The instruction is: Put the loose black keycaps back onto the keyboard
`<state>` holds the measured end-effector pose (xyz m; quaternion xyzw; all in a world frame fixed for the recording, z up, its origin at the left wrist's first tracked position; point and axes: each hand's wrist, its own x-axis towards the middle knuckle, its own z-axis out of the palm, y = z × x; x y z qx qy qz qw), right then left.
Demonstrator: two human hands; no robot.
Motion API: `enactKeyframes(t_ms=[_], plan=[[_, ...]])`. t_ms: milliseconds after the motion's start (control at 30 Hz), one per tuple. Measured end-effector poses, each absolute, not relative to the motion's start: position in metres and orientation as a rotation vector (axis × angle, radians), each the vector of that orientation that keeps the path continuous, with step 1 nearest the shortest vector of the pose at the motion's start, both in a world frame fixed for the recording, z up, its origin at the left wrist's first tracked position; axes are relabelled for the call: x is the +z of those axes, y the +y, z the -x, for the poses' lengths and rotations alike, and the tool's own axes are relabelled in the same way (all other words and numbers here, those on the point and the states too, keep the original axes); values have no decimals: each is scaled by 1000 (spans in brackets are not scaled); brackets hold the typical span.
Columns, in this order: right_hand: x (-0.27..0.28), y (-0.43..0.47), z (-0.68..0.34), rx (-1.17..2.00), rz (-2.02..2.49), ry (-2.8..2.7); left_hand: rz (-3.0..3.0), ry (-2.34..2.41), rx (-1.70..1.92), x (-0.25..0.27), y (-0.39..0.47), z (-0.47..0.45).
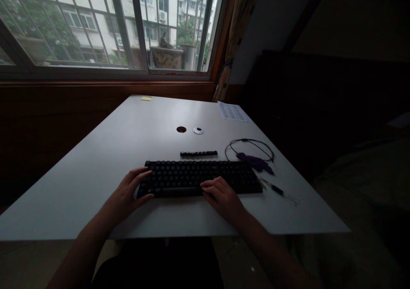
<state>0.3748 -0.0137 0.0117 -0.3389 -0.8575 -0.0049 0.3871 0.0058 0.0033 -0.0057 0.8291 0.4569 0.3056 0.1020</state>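
A black keyboard (179,178) lies flat near the front of the white table. My left hand (130,189) spans its left end, fingers on the top left and thumb along the front edge, holding it. Over the bottom row, by the right end of the long space bar, is my right hand (221,197). Its thumb and fingertips are pinched together at the keys; whatever lies between them is hidden. Just behind the keyboard sits a short row of black keycaps (198,153). A thin tool with a black handle and wire ends (277,189) rests to the right.
Purple cloth (256,162) and a looped black cable (250,140) lie at the right. Farther back are a cable hole (181,129), its white round cover (198,130), a printed sheet (233,112) and a yellow note (146,98). A barred window (105,28) stands beyond the table.
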Motion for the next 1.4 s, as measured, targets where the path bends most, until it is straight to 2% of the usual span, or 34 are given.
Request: enactKeyframes(t_ms=[1200,1400], plan=[[15,-19,-374,-173,887,-2251,-2444,1367,902,-3,2,-8],[20,-20,-375,-81,890,-2246,-2437,1373,889,-4,2,-7]])
